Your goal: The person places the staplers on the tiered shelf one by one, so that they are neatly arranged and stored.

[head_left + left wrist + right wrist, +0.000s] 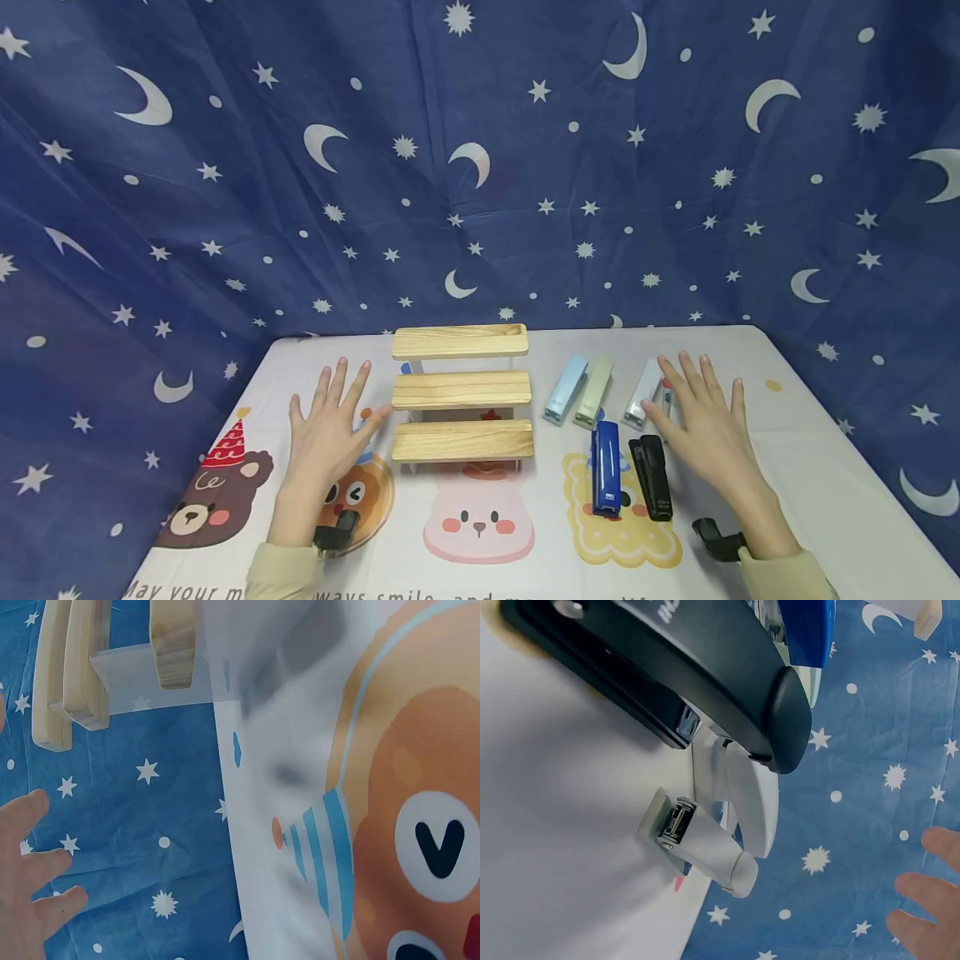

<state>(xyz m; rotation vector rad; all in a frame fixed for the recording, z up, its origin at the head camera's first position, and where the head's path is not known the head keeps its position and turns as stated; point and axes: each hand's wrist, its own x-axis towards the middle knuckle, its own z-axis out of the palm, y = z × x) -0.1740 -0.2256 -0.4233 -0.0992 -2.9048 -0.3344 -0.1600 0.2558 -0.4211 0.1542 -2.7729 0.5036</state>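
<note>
My left hand is at the left of a three-step wooden rack, its fingers spread and holding nothing. My right hand is spread too, beside the staplers at the right, also holding nothing. Closest to it is a black stapler, with a blue stapler to its left. Behind them lie a light blue stapler, a light green stapler and a white stapler. The right wrist view shows another pale stapler, mostly hidden by my right hand in the head view.
A white cloth with cartoon animals covers the table. Behind it hangs a dark blue curtain with moons and stars. The rack's wooden steps sit on clear supports, and it stands between the left hand and the staplers.
</note>
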